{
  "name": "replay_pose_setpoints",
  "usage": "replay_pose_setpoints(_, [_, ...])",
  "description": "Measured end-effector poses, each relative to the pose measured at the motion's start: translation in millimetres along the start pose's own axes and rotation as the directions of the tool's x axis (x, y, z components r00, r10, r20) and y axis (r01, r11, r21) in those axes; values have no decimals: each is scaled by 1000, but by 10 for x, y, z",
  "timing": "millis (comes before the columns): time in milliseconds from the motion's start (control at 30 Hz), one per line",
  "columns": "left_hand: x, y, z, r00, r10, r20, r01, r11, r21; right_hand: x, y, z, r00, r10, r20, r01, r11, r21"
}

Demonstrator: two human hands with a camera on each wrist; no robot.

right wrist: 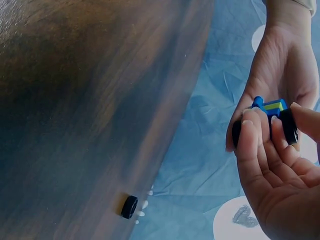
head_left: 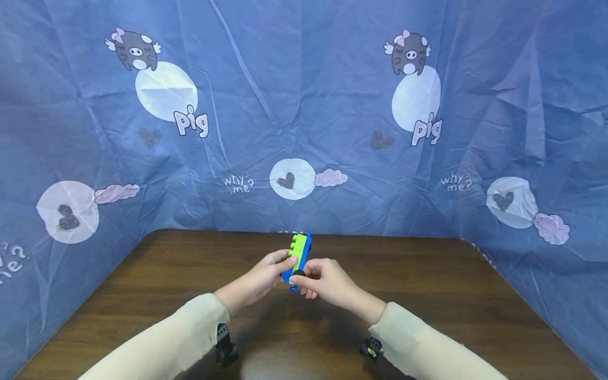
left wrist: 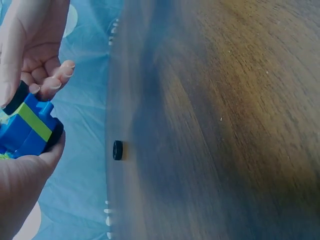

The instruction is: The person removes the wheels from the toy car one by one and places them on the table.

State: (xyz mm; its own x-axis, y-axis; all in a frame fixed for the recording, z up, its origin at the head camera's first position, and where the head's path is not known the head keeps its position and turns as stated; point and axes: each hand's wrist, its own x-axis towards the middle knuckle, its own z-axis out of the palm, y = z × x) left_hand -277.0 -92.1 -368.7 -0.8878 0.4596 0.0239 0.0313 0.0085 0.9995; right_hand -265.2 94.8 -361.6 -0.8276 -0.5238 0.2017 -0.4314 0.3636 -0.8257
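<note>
A toy car (head_left: 298, 246) of blue and lime-green building blocks is held up over the table, tilted. My left hand (head_left: 266, 272) grips its body from the left, thumb along the green blocks. From the right, my right hand (head_left: 332, 282) pinches a black wheel (right wrist: 290, 126) at the car's near end between thumb and fingers. Opposite that wheel, a second wheel (left wrist: 56, 134) shows against the left palm in the left wrist view. The right hand's other fingers (left wrist: 52, 82) curl loosely near the car's end.
A loose black wheel (left wrist: 117, 150) stands on its tread on the brown wooden table (head_left: 427, 295), towards the far edge; the head view hides it. A blue printed cloth (head_left: 304, 132) hangs behind and around the table. Each sleeve carries a black wrist device (head_left: 225, 345).
</note>
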Motion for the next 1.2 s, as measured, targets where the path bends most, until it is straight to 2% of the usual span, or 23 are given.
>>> replay_pose_setpoints(300, [41, 36, 87, 993, -56, -106, 60, 998, 30, 1, 10, 26, 994, -61, -90, 50, 992, -120])
replay_pose_setpoints(567, [77, 44, 144, 974, -83, -211, 113, 984, 134, -11, -16, 69, 989, -74, -127, 46, 976, -215])
replay_pose_setpoints(833, [72, 50, 139, 968, -79, -239, 128, 971, 200, 15, -50, 117, 982, -127, -141, 70, 935, -349])
replay_pose_setpoints(1200, [88, 115, 147, 953, -89, -290, 166, 953, 253, 59, -60, 120, 981, -133, -143, 81, 943, -322])
